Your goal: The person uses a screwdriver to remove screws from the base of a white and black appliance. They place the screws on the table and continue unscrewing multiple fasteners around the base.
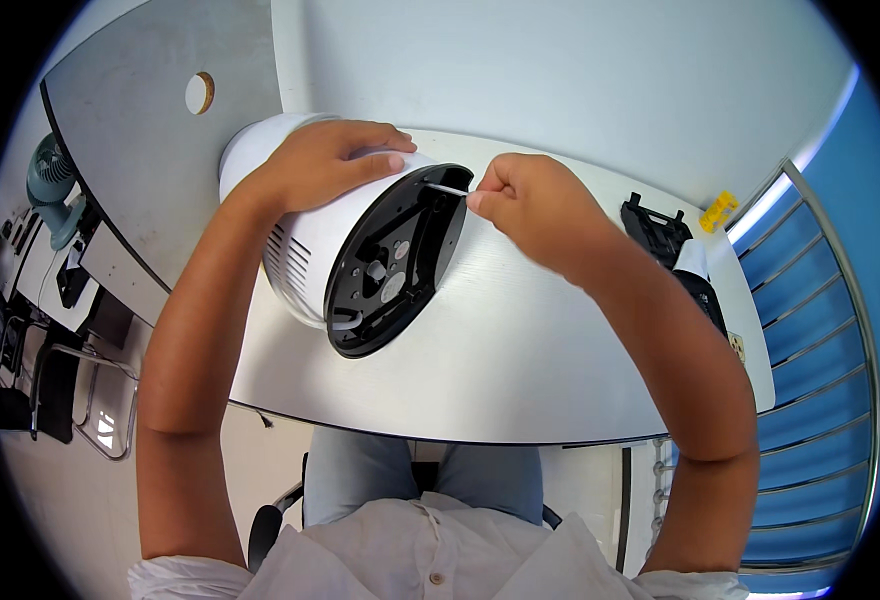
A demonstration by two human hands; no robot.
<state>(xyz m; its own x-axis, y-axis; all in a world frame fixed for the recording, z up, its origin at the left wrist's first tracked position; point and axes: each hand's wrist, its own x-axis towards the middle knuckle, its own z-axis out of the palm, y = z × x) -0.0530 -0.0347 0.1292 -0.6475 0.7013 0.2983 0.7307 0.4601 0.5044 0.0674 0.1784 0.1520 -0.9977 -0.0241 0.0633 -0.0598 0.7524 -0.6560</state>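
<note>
A rounded white appliance with side vents lies tilted on the table, its black underside facing right. Across the top of its shell rests my left hand, fingers stretched out and thumb apart. My right hand is closed around a screwdriver; only the thin metal shaft shows, its handle hidden in my fist. The shaft reaches into the upper part of the black underside; the tip's exact seat is hard to make out.
A white table carries the work. At its right end lie an open black case and a yellow piece. A grey partition stands left, a metal railing right. Farther left are a fan and a chair.
</note>
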